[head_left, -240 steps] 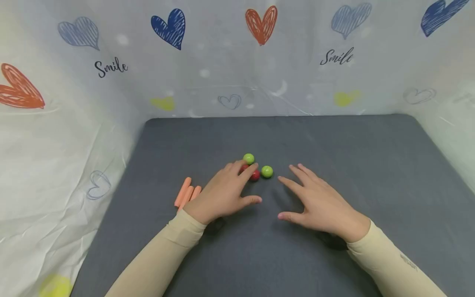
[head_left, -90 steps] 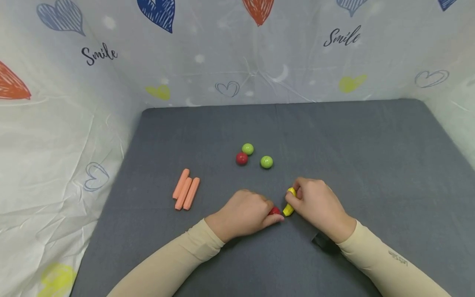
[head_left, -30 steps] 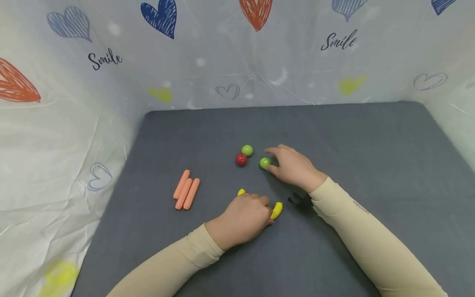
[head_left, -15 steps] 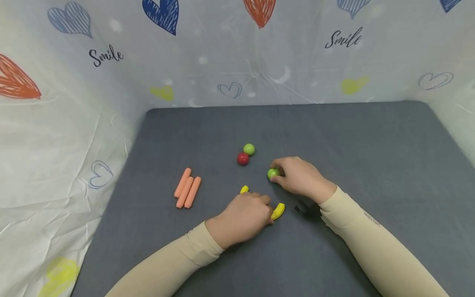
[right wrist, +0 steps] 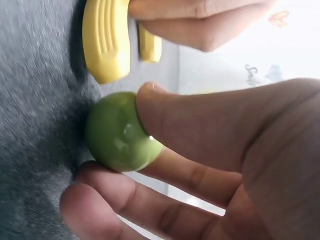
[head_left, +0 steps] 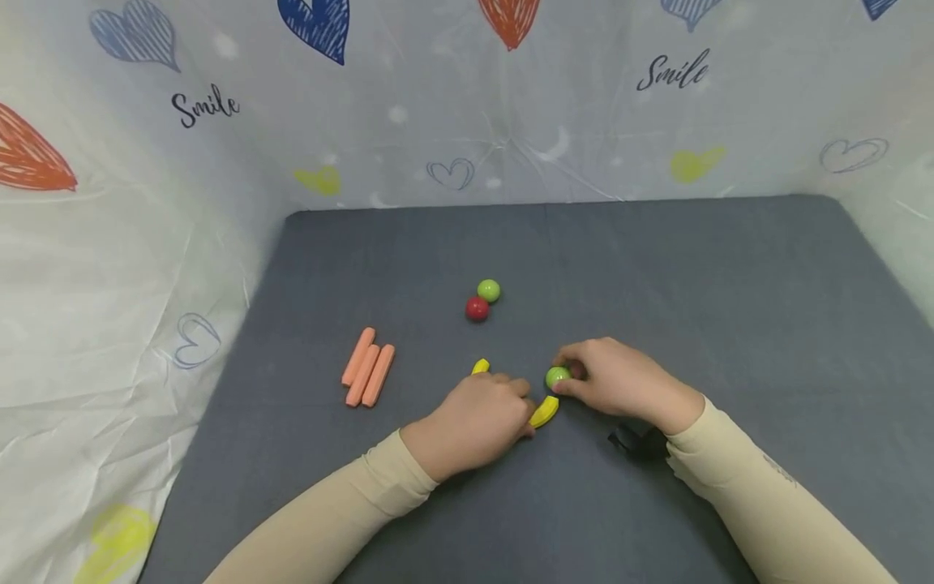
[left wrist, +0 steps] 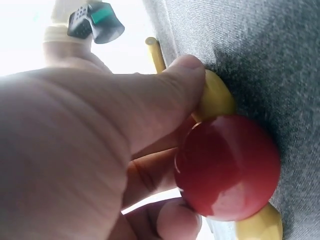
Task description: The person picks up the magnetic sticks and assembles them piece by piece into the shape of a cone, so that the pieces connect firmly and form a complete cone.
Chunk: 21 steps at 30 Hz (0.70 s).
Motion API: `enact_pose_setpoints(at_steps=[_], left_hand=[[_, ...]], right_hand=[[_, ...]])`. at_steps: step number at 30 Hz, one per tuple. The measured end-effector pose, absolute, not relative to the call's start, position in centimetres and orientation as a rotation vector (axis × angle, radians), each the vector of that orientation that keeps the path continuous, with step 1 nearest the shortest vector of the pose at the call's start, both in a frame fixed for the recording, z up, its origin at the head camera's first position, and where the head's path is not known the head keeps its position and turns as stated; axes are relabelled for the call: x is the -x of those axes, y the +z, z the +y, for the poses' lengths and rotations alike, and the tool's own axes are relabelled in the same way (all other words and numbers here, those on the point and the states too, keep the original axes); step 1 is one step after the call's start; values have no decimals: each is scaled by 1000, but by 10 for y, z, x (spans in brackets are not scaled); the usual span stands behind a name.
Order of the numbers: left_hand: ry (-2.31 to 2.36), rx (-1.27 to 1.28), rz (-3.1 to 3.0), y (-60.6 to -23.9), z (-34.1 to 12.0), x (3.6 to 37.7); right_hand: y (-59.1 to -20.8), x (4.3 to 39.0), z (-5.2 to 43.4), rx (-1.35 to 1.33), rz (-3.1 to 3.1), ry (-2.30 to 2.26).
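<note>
My left hand (head_left: 485,418) rests curled on the grey mat, over yellow banana-shaped pieces (head_left: 543,411) whose tips stick out on both sides. In the left wrist view its thumb and fingers (left wrist: 165,100) hold a glossy red ball (left wrist: 230,167) against a yellow piece (left wrist: 217,97). My right hand (head_left: 620,385) pinches a green ball (head_left: 558,377) just right of the left hand. In the right wrist view the green ball (right wrist: 120,132) sits between thumb and fingers on the mat, close below a ribbed yellow piece (right wrist: 107,45).
A second red ball (head_left: 477,308) and a second green ball (head_left: 489,290) touch each other mid-mat. Three orange sticks (head_left: 368,377) lie side by side at the left. The grey mat (head_left: 730,284) is walled by white heart-print sheeting (head_left: 109,284) on three sides.
My right hand took the green ball from beside the other two balls and brought it toward me, next to the yellow piece. My left hand stayed put.
</note>
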<state>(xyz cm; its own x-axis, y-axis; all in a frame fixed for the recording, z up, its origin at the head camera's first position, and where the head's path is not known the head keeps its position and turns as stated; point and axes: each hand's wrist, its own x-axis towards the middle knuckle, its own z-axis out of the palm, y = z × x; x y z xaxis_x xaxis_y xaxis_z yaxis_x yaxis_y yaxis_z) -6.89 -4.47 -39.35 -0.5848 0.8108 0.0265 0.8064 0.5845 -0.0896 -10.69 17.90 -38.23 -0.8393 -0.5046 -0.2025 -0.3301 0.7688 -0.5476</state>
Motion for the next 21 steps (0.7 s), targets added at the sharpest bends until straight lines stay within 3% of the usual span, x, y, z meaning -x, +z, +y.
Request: enact_pose_setpoints(at_steps=[21], left_hand=[[112, 1353, -2668, -396, -38, 59]], right_hand=[[-388, 94, 182, 831, 2484, -825]])
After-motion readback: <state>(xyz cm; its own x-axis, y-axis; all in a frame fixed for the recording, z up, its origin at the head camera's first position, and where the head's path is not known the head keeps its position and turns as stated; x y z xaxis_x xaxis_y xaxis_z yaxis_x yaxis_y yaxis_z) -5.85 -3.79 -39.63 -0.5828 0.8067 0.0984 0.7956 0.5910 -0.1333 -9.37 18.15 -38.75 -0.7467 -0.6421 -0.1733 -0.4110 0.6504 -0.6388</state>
